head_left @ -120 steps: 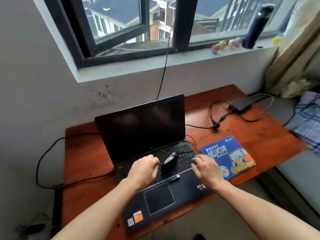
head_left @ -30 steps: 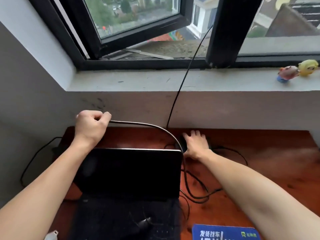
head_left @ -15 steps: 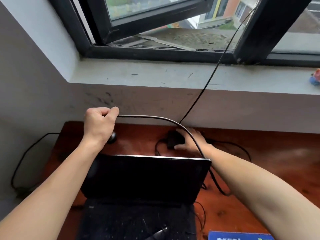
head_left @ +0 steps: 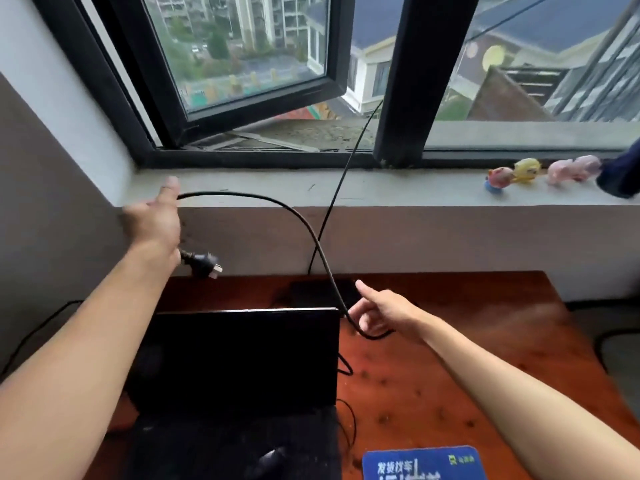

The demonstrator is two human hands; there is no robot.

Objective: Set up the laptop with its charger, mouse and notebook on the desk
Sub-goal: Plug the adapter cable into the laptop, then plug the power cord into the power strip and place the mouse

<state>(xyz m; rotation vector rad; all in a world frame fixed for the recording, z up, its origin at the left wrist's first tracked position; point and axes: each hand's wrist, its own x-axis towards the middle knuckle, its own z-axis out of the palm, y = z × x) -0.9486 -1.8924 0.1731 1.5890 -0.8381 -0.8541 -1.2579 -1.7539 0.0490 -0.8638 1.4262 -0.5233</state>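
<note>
Laptop (head_left: 239, 358) open on red-brown desk (head_left: 467, 341) — grey windowsill (head_left: 398, 192) behind.

One wide-angle camera, worn on my head, looks forward and down across the desk (head_left: 398, 403) toward the wall with the window (head_left: 242, 64). My forearms enter from the two bottom corners, with my left hand (head_left: 152, 220) up near the sill (head_left: 398, 192) and my right hand (head_left: 384, 313) low, just behind the laptop (head_left: 235, 358). The view is close. The laptop's lid fills the lower centre, and the bottom edge cuts off its keyboard and the blue mouse pad (head_left: 422, 464). The window frame's uprights lean outward toward the top.
</note>
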